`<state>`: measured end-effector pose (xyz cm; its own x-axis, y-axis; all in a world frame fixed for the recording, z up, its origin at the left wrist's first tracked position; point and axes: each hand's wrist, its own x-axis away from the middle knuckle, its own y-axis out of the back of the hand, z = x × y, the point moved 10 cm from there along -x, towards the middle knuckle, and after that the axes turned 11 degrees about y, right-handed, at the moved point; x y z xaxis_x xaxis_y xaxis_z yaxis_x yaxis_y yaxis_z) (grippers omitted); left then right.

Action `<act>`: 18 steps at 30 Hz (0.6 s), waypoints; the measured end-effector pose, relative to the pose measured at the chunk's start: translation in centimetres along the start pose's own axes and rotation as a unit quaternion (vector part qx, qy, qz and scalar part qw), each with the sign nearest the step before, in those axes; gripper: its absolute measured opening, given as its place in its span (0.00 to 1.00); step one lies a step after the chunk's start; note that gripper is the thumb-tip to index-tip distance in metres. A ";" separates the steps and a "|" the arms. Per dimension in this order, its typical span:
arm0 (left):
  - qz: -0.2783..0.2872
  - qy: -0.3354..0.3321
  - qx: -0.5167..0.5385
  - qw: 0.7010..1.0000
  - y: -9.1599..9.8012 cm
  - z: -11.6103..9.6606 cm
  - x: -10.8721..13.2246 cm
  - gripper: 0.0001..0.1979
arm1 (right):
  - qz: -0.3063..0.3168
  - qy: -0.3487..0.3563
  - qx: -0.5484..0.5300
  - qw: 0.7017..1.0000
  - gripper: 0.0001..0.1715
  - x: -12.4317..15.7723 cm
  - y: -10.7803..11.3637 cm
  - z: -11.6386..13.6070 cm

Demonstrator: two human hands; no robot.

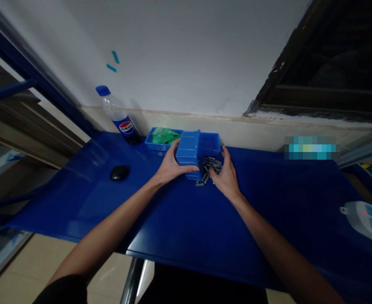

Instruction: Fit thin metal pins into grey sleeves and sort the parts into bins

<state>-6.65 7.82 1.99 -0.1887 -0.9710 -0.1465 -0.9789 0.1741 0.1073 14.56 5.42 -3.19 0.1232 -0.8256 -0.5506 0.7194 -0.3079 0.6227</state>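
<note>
A blue plastic bin (188, 147) is tipped on its side in the middle of the table, its mouth facing right. My left hand (170, 165) grips it from the left, thumb along the near side. At the mouth lies a heap of small grey cylinders (213, 164), a few loose on the tabletop; what they are is too small to tell. Around the right side of this heap curves my right hand (226, 177), thumb and fingers apart, the thumb against the cylinders. Behind stands another blue bin (210, 142), partly hidden by the tipped one.
Green plastic packets (164, 136) fill a blue tray at the back. Left of it stands a cola bottle (122, 120), with a black mouse (119, 172) nearer. A white power strip (367, 221) lies at the right. The wall (186, 59) bounds the blue table (186, 223) behind.
</note>
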 end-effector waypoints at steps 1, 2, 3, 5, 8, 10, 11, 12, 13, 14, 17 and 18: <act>0.005 -0.001 -0.012 1.000 -0.2 -0.2 0.0 0.55 | -0.001 -0.003 0.000 1.000 0.54 0.0 0.0 -0.1; 0.008 -0.003 -0.025 1.000 -0.5 -0.4 0.0 0.55 | -0.001 -0.005 -0.002 1.000 0.54 0.1 -0.1 0.0; 0.012 -0.005 -0.036 0.999 -0.7 -0.6 0.0 0.55 | 0.001 -0.005 -0.004 1.000 0.54 0.1 -0.2 0.1; 0.018 -0.008 -0.052 0.998 -1.2 -0.8 0.0 0.56 | 0.008 0.000 -0.006 1.000 0.52 0.1 -0.5 0.3; 0.017 -0.002 -0.054 0.998 -1.6 -0.8 -0.1 0.57 | 0.003 -0.007 -0.019 1.000 0.47 0.3 -0.5 0.1; 0.012 0.007 -0.056 0.998 -1.7 -0.9 -0.2 0.57 | -0.004 -0.010 -0.029 1.000 0.44 0.4 -0.3 -0.1; 0.009 0.008 -0.063 0.998 -1.8 -1.0 -0.2 0.57 | -0.007 -0.012 -0.033 0.999 0.43 0.4 -0.3 -0.1; 0.006 0.006 -0.074 0.997 -2.0 -1.3 -0.3 0.57 | -0.011 -0.015 -0.038 0.999 0.41 0.4 -0.2 -0.1; 0.003 0.001 -0.090 0.996 -2.1 -1.6 -0.4 0.57 | -0.015 -0.019 -0.045 0.999 0.40 0.4 0.0 -0.1; 0.001 -0.006 -0.108 0.994 -2.4 -2.0 -0.4 0.57 | -0.020 -0.027 -0.054 0.998 0.40 0.3 0.1 -0.1; -0.001 -0.032 -0.166 0.986 -3.3 -3.2 -0.7 0.57 | -0.036 -0.072 -0.091 0.993 0.41 0.2 0.6 -0.5; -0.001 -0.039 -0.184 0.982 -3.6 -3.5 -0.8 0.57 | -0.042 -0.090 -0.101 0.990 0.41 0.3 0.8 -0.7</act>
<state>-2.68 7.35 5.16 -0.2069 -0.9531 -0.2211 -0.8873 0.0876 0.4529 15.62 5.28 -3.26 -0.0531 -0.8777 -0.4763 0.8466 -0.2925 0.4446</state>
